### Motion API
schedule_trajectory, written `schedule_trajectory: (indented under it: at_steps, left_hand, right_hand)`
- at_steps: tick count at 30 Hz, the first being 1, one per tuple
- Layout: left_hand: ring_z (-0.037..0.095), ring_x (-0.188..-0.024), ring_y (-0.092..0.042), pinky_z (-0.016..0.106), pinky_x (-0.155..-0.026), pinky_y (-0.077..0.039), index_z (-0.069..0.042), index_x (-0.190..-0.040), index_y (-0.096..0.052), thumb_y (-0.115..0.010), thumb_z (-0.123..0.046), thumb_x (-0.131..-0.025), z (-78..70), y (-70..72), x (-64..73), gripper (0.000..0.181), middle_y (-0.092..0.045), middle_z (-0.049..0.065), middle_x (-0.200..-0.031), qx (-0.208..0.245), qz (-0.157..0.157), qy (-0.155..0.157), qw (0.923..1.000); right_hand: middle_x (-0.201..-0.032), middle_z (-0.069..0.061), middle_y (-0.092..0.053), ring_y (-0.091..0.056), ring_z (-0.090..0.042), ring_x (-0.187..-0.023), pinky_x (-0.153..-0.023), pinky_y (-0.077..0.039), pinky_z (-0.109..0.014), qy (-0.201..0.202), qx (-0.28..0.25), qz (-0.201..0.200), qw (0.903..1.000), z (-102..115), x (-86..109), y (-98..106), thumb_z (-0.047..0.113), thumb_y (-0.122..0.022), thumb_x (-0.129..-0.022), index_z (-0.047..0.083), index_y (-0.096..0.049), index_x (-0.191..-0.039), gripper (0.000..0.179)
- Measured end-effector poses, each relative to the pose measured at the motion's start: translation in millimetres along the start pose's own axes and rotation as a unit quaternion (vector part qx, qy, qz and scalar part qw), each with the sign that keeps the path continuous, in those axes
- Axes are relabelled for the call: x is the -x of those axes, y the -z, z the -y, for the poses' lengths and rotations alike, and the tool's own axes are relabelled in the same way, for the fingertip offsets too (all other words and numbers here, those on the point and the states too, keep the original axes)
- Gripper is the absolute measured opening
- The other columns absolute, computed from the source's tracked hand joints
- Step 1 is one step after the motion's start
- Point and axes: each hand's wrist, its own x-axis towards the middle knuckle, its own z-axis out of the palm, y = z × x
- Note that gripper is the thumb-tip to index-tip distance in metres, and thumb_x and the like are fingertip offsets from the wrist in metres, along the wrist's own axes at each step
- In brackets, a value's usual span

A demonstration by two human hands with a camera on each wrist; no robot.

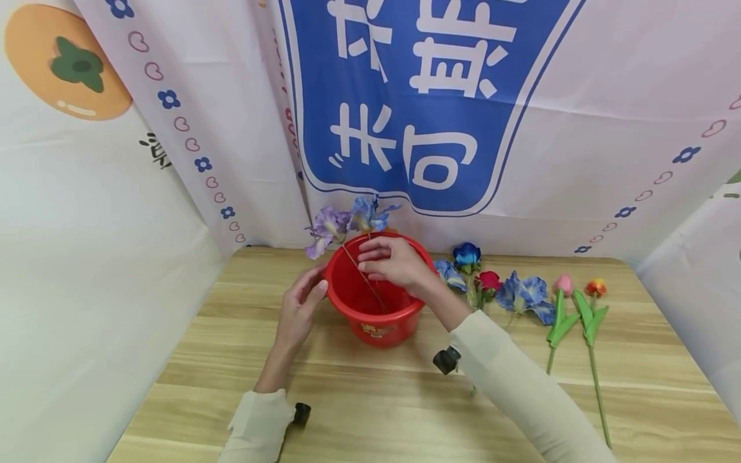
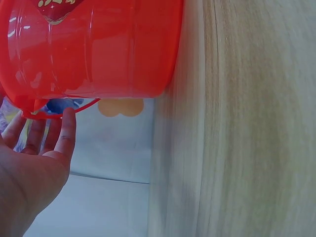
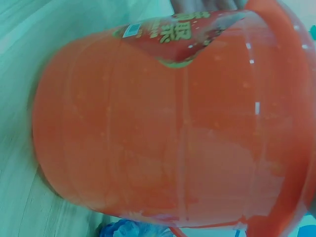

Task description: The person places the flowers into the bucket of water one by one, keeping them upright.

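A red bucket stands upright on the wooden table. My left hand touches the left of its rim; in the left wrist view the fingers reach up to the rim and thin handle. My right hand is over the bucket's mouth, bent fingers close to the stems. A purple iris and a blue iris lean toward the back left rim, stems inside. Part of the blue iris's stem is hidden by the right hand, so whether it is pinched cannot be told. The right wrist view shows mostly the bucket's side.
Right of the bucket lie a blue rose, a red rose, blue irises, a pink tulip and an orange tulip. A printed cloth hangs behind the table.
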Motion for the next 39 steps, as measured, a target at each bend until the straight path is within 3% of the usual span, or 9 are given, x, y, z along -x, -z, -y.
schedule_trajectory:
  at_steps: [5, 9, 13, 19, 25, 31, 35, 39]
  left_hand:
    - [0.003, -0.124, -0.065, 0.019, -0.101, -0.061, 0.009, -0.149, -0.056, -0.057, -0.004, -0.109, 0.2, -0.8, -0.6, 0.042, -0.058, 0.029, -0.146, 0.008, -0.004, 0.000, 1.0000]
    - [0.002, -0.124, -0.065, 0.019, -0.100, -0.061, 0.010, -0.149, -0.055, -0.057, -0.003, -0.109, -0.9, -1.3, -0.5, 0.042, -0.058, 0.027, -0.147, 0.014, -0.004, 0.002, 0.9999]
    - [0.002, -0.123, -0.065, 0.019, -0.100, -0.061, 0.010, -0.148, -0.055, -0.057, -0.002, -0.108, -1.4, -0.8, -0.5, 0.042, -0.058, 0.027, -0.148, 0.014, -0.006, 0.001, 0.9999]
    - [0.003, -0.124, -0.065, 0.019, -0.099, -0.061, 0.009, -0.148, -0.056, -0.058, -0.003, -0.108, -1.3, -0.8, -0.6, 0.042, -0.057, 0.027, -0.149, 0.010, -0.006, 0.002, 0.9999]
    - [0.005, -0.125, -0.065, 0.019, -0.099, -0.062, 0.009, -0.148, -0.056, -0.058, -0.003, -0.109, -2.2, -1.1, 0.0, 0.042, -0.057, 0.028, -0.149, 0.010, -0.006, 0.006, 0.9999]
    - [0.006, -0.125, -0.066, 0.020, -0.099, -0.062, 0.007, -0.149, -0.056, -0.058, -0.005, -0.109, -2.8, -0.7, 0.6, 0.042, -0.057, 0.027, -0.150, 0.006, -0.008, 0.014, 0.9999]
    - [0.008, -0.125, -0.066, 0.020, -0.099, -0.062, 0.006, -0.149, -0.056, -0.059, -0.006, -0.109, -2.7, -0.7, 0.7, 0.042, -0.058, 0.027, -0.149, 0.003, -0.008, 0.016, 0.9998]
    - [0.011, -0.125, -0.067, 0.020, -0.099, -0.062, 0.007, -0.149, -0.056, -0.059, -0.005, -0.109, -2.5, -1.2, 0.4, 0.042, -0.058, 0.028, -0.148, 0.005, -0.008, 0.011, 0.9999]
  right_hand:
    - [-0.139, -0.022, -0.070, -0.068, -0.043, -0.130, -0.107, -0.060, -0.056, 0.000, -0.028, -0.002, 0.9996, 3.2, 9.3, 5.8, 0.009, -0.076, -0.100, 0.002, -0.061, -0.146, 0.049]
    - [-0.143, -0.024, -0.066, -0.066, -0.045, -0.133, -0.105, -0.061, -0.053, 0.006, -0.033, 0.000, 0.9994, 4.9, 18.1, 12.0, 0.009, -0.073, -0.101, 0.002, -0.059, -0.149, 0.050]
    - [-0.144, -0.024, -0.066, -0.069, -0.039, -0.130, -0.102, -0.064, -0.048, 0.015, -0.043, -0.009, 0.9989, 6.6, 27.9, 20.3, 0.010, -0.072, -0.102, 0.004, -0.060, -0.147, 0.047]
    - [-0.145, -0.025, -0.063, -0.074, -0.030, -0.120, -0.103, -0.063, -0.051, 0.029, -0.082, -0.039, 0.9954, 5.5, 47.6, 39.4, 0.011, -0.074, -0.102, 0.005, -0.060, -0.146, 0.047]
    - [-0.148, -0.026, -0.059, -0.070, -0.034, -0.127, -0.101, -0.063, -0.047, 0.044, -0.106, -0.071, 0.9909, -4.1, 65.3, 65.0, 0.010, -0.073, -0.102, 0.003, -0.055, -0.151, 0.053]
    - [-0.133, -0.013, -0.067, -0.076, -0.022, -0.116, -0.095, -0.066, -0.038, 0.057, -0.115, -0.096, 0.9871, -16.7, 82.9, 91.6, 0.011, -0.069, -0.105, 0.000, -0.052, -0.152, 0.051]
    - [-0.122, -0.002, -0.072, -0.077, -0.013, -0.109, -0.098, -0.065, -0.038, 0.060, -0.149, -0.108, 0.9810, -23.9, 97.0, 106.6, 0.011, -0.071, -0.104, 0.002, -0.054, -0.148, 0.048]
    - [-0.117, 0.001, -0.075, -0.077, -0.013, -0.107, -0.098, -0.065, -0.035, 0.063, -0.189, -0.118, 0.9728, -33.0, 110.1, 119.9, 0.010, -0.072, -0.104, 0.008, -0.059, -0.138, 0.036]
